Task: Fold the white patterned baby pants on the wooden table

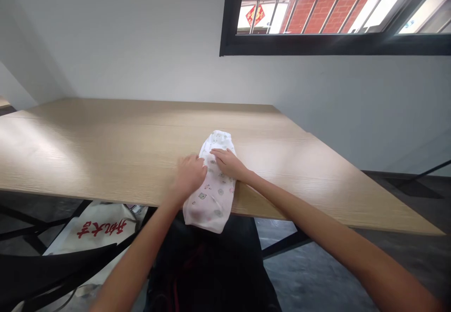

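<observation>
A white cloth garment [211, 199] printed with small coloured figures lies lengthwise over the table's front edge. Its gathered, elastic-looking end is farthest from me, and the near end hangs toward my lap. My right hand [228, 162] rests flat on the upper right part, fingers stretched out across the fabric. At the left edge of the garment is my left hand [191, 173], slightly blurred, its fingers curled in. Whether cloth is pinched inside those fingers is hidden. The garment's exact kind is unclear as it lies folded or flattened.
The pale wooden table [116, 147] reaches back to a grey-white wall [148, 35]. A dark-framed window [317, 44] with bars is at upper right. Below the table's left side are a cream bag [102, 227] with red lettering and a black chair part [59, 274].
</observation>
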`<state>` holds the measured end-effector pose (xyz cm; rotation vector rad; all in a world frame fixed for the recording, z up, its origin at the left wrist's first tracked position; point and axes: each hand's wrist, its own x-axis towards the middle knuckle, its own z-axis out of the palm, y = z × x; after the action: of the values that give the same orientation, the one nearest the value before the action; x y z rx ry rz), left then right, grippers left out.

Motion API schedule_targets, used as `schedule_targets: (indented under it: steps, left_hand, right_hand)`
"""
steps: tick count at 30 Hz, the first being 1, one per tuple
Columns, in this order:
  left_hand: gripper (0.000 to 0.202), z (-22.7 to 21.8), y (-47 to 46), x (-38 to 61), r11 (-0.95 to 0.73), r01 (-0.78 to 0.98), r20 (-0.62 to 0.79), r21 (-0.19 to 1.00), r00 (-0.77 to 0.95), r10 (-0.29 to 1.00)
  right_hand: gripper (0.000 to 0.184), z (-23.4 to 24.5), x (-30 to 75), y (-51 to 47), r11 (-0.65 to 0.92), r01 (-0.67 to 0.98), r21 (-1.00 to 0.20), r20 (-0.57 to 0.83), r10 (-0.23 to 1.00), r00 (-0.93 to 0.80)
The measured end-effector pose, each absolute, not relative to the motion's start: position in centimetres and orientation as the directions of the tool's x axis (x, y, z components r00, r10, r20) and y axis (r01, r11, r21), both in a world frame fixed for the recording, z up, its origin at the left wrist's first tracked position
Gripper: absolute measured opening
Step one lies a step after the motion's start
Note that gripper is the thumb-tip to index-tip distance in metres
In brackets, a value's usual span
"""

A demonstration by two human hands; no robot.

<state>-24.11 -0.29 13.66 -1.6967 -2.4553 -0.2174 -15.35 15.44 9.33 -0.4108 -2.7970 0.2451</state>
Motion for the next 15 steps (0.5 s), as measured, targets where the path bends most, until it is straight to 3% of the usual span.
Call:
schedule_targets:
  steps: [2,5,8,11,15]
  left_hand:
    - [0.027,13.3,3.1,-25.6,0.223,0.975,0.166,0.023,-0.223,0.961]
    - [0.029,12.2,4.4,-25.2,0.131,0.991,0.126,0.017,-0.132,0.983]
    - [0.035,10.8,0.2,-22.4,0.118,0.993,0.122,0.009,-0.118,0.986]
    - [0.044,9.5,-6.6,-19.8,0.119,0.992,0.182,0.03,-0.123,0.976]
    - [0.054,8.6,-12.5,-21.0,0.036,0.999,0.278,0.023,-0.041,0.96]
  right_hand:
    - [0.043,9.1,-15.2,15.3,0.945,0.251,-0.209,0.233,0.298,-0.926]
    - [0.041,9.2,-16.2,16.6,0.94,0.328,-0.089,0.184,0.339,-0.922]
    - [0.041,9.7,-18.0,18.9,0.899,0.437,-0.019,0.176,0.433,-0.884]
    - [0.042,10.4,-19.8,20.5,0.879,0.475,-0.036,0.167,0.474,-0.864]
    - [0.037,11.9,-20.4,19.7,0.917,0.396,-0.053,0.09,0.4,-0.912]
